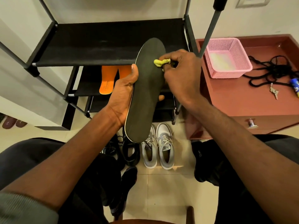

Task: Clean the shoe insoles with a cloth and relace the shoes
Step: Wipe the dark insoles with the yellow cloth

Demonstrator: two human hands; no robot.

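Observation:
A dark grey insole (145, 97) stands almost upright in front of me, toe end up. My left hand (124, 92) grips its left edge near the middle, thumb on the face. My right hand (181, 76) pinches a bunched yellow cloth (159, 62) against the upper part of the insole. Two orange insoles (106, 80) lie on a lower shelf of the black shoe rack (97, 46). Black laces (268, 70) lie tangled on the red-brown cabinet top (234, 97). On the floor below stand a grey-and-white laced pair of sneakers (158, 147) and black shoes (127, 151).
A pink plastic basket (226, 57) sits on the cabinet beside the rack. Keys (273, 92) and a blue tube (295, 84) lie near the laces. A grey rack pole (210, 29) rises by my right hand. Slippers (11, 122) lie at far left.

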